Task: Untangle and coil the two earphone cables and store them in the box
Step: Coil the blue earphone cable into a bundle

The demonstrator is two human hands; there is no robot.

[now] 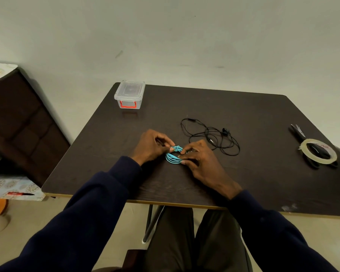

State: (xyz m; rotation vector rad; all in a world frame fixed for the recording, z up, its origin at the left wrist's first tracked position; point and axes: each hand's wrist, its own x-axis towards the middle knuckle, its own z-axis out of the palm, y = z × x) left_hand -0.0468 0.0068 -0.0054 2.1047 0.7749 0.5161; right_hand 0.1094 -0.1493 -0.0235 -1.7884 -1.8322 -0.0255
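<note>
I cannot read any words or numbers here. The roll of tape [318,151] on my right has some small reddish marks on its inside ring, but they are too blurry for me to make out. The clear box [129,94] with the red clip has no label that I can see.
</note>
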